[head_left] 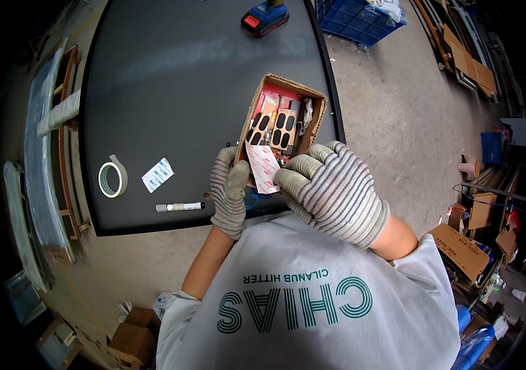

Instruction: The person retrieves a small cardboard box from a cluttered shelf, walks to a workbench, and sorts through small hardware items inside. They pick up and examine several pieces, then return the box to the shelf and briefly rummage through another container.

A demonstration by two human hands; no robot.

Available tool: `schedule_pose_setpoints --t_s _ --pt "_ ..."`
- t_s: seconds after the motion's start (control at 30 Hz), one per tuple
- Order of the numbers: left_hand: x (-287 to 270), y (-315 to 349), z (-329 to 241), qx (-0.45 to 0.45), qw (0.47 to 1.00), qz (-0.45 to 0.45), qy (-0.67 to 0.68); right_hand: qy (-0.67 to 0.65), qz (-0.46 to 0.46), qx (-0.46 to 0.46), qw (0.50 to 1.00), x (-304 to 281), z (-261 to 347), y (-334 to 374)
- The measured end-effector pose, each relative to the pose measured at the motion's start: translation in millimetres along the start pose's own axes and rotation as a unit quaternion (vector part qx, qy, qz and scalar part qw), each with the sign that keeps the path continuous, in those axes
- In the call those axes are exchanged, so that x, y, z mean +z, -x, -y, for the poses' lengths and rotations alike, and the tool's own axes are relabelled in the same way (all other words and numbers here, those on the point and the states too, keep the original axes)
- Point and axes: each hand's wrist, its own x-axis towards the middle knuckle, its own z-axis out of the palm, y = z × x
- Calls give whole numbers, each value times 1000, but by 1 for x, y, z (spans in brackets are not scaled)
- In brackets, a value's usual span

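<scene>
A small open cardboard box [319, 106], tilted, lies at the near right part of the dark panel. In it are flat tan pieces with black oval pads [283, 131], metal bits and a red lining. My left hand [229, 194], in a striped knit glove, is closed on the box's near left side. A white backing sheet with red print [263, 165] lies over the box's near edge. My right hand [334, 194], gloved alike, has its thumb and fingertips pinched at the sheet's right edge; the fingertips are partly hidden.
On the dark panel [152, 98] lie a masking tape roll [104, 180], a white-and-blue printed sheet [157, 175], a marker [180, 207] and, far off, a cordless tool's battery base [265, 20]. A blue crate [361, 24] stands beyond the panel. Cardboard [460, 250] is piled at right.
</scene>
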Motion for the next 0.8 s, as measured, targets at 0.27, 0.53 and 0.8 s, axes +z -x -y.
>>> schedule_pose_setpoints --t_s 0.27,0.53,0.8 --pt "10 6 -18 -43 991 -24 -125 17 -147 130 980 -23 -13 2" --pt "16 10 -16 -24 991 -7 -129 -81 -90 226 967 11 -29 -10" --pt "13 9 -15 -53 995 -13 -83 -284 -124 264 913 18 -41 -12"
